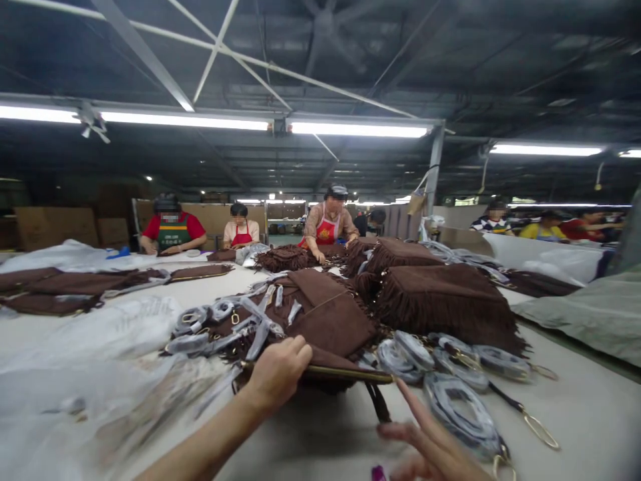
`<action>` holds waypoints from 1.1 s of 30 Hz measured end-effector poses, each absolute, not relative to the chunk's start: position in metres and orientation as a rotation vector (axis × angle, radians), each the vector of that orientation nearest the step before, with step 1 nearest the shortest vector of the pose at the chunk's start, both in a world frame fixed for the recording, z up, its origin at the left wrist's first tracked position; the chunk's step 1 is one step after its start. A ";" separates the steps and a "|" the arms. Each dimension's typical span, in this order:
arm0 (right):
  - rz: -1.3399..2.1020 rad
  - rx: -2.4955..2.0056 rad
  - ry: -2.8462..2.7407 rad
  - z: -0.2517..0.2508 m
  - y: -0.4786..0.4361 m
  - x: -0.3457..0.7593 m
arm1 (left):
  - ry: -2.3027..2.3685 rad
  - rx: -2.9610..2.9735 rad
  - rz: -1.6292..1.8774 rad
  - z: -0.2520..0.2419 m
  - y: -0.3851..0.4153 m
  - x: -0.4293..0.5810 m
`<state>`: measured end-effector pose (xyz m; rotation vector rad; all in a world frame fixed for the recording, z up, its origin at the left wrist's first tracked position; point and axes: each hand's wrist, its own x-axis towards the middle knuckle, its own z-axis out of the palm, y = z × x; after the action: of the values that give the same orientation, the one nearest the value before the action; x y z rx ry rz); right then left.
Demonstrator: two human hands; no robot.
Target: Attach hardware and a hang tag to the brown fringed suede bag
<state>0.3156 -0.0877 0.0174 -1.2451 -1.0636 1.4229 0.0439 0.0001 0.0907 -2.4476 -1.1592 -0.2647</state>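
A dark brown bag (330, 366) with a zipper along its near edge is held up over the table's front part. My left hand (281, 369) is closed on that zipped edge, left of its middle. Close to the right end of the zipper, my right hand (420, 437) has its fingers spread, the index fingertip at or near the zipper's corner; whether it touches I cannot tell. A small purple item (378, 473) shows below the right hand, partly cut off by the frame. Behind the held bag lies another brown fringed bag (325, 307).
Stacks of fringed brown bags (445, 300) stand behind at the right. Plastic-wrapped straps (458, 407) with gold clasps lie right of my hands, more wrapped straps (190, 334) at the left. Clear plastic bags (100, 374) spread over the left side. Across the table a person (328, 224) works.
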 end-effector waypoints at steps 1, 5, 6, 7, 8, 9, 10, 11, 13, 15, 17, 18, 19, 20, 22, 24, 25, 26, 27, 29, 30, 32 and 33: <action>1.474 -1.109 -1.006 0.037 -0.081 0.301 | -1.112 -2.438 -0.271 0.106 0.003 0.045; 1.402 -0.770 -0.897 0.116 -0.035 0.263 | -0.880 -2.295 -0.370 0.169 0.009 0.053; 1.294 -0.762 -0.887 0.130 -0.024 0.261 | -0.829 -2.224 -0.419 0.177 0.007 0.054; 1.187 -0.758 -0.892 0.138 -0.014 0.260 | -0.809 -2.155 -0.467 0.178 0.005 0.056; 1.104 -0.762 -0.918 0.139 -0.006 0.262 | -0.826 -2.108 -0.503 0.173 0.002 0.057; 1.054 -0.771 -0.964 0.134 0.000 0.265 | -0.876 -2.100 -0.517 0.162 -0.001 0.058; 1.022 -0.803 -1.027 0.122 0.004 0.270 | -0.946 -2.131 -0.503 0.145 -0.005 0.059; 0.990 -0.890 -1.098 0.104 0.006 0.276 | -1.026 -2.205 -0.459 0.124 -0.009 0.059; 0.878 -1.200 -1.277 0.060 0.007 0.290 | -1.186 -2.463 -0.314 0.082 -0.021 0.055; 0.755 -1.512 -1.421 0.019 0.002 0.304 | -1.333 -2.769 -0.251 0.053 -0.035 0.044; 0.613 -1.711 -1.525 -0.003 -0.005 0.316 | -1.474 -2.953 -0.382 0.044 -0.044 0.023; 0.534 -1.764 -1.563 -0.005 -0.008 0.319 | -1.535 -2.973 -0.483 0.047 -0.046 0.010; 0.441 -1.808 -1.593 -0.002 -0.011 0.320 | -1.585 -2.953 -0.564 0.051 -0.046 -0.003; 0.325 -1.847 -1.624 0.006 -0.014 0.319 | -1.624 -2.927 -0.598 0.057 -0.043 -0.016; 0.068 -1.887 -1.754 0.028 -0.022 0.306 | -1.653 -2.908 -0.587 0.064 -0.037 -0.036; -0.133 -1.838 -2.024 0.047 -0.035 0.280 | -1.637 -2.956 -0.514 0.063 -0.032 -0.049; -0.117 -1.765 -2.173 0.053 -0.043 0.263 | -1.632 -2.978 -0.476 0.060 -0.031 -0.052; -0.019 -1.676 -2.286 0.055 -0.051 0.244 | -1.640 -2.986 -0.442 0.056 -0.031 -0.053; 0.102 -1.613 -2.339 0.053 -0.059 0.226 | -1.665 -2.973 -0.419 0.052 -0.032 -0.053; 0.222 -1.561 -2.364 0.042 -0.071 0.192 | -1.730 -2.916 -0.408 0.045 -0.034 -0.053; 0.222 -1.566 -2.347 0.035 -0.074 0.178 | -1.749 -2.888 -0.407 0.044 -0.035 -0.052; 0.144 -1.600 -2.324 0.023 -0.073 0.158 | -1.746 -2.862 -0.366 0.043 -0.035 -0.053; 0.103 -1.618 -2.329 0.020 -0.070 0.153 | -1.739 -2.857 -0.327 0.043 -0.035 -0.053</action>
<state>0.1532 -0.0698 0.0199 -1.6183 -2.3290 0.1030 -0.0532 -0.0349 0.0433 -2.8567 -1.7395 -0.3275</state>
